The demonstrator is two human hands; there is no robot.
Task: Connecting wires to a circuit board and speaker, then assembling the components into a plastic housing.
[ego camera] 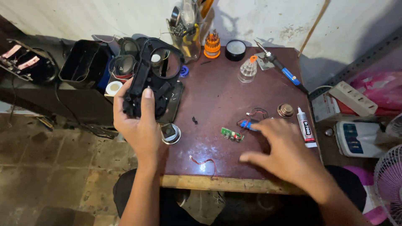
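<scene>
Left hand (140, 125) grips a black housing (153, 81); right hand (284, 152) spreads loose over the table (217, 96)
The housing is held up above the table's left edge; right fingertips (261, 125) reach a small blue part (248, 124) with red wires, just beside a green board (232, 134); a glue tube (306, 127) lies near
</scene>
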